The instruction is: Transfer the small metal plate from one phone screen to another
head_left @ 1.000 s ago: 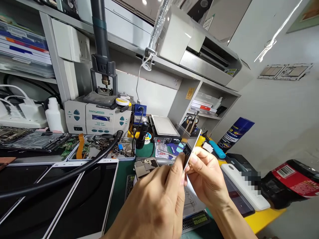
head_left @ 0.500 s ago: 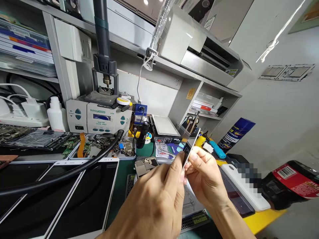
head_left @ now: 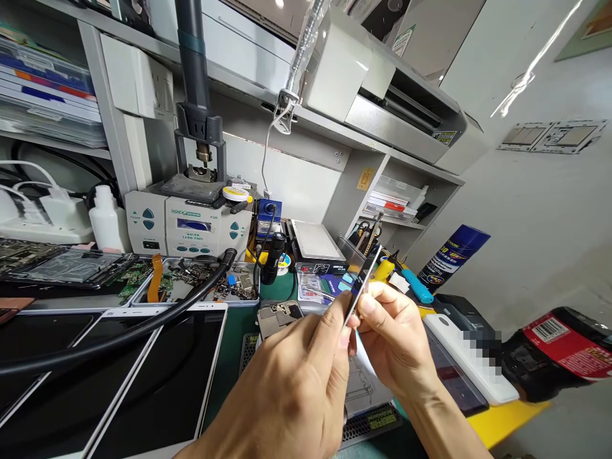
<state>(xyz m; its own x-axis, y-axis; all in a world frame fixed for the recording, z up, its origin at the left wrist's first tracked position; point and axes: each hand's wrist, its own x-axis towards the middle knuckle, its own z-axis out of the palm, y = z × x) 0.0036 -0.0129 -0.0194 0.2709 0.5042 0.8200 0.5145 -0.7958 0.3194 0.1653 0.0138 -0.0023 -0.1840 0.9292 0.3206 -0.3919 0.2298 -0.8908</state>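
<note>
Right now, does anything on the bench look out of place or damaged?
Yes: the black hose crosses over the white-edged screens at left, an awkward spot, since it may hinder lifting them; contact is unclear. The thin panel in the left hand, seen nearly edge-on, shows no clear damage.

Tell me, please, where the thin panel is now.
In the head view, the thin panel is tilted, right of centre, between the left hand and right hand.

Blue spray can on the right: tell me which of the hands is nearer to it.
Right. The right hand is below and to the left of the blue spray can, apart from it; the left hand is farther left and lower.
</note>
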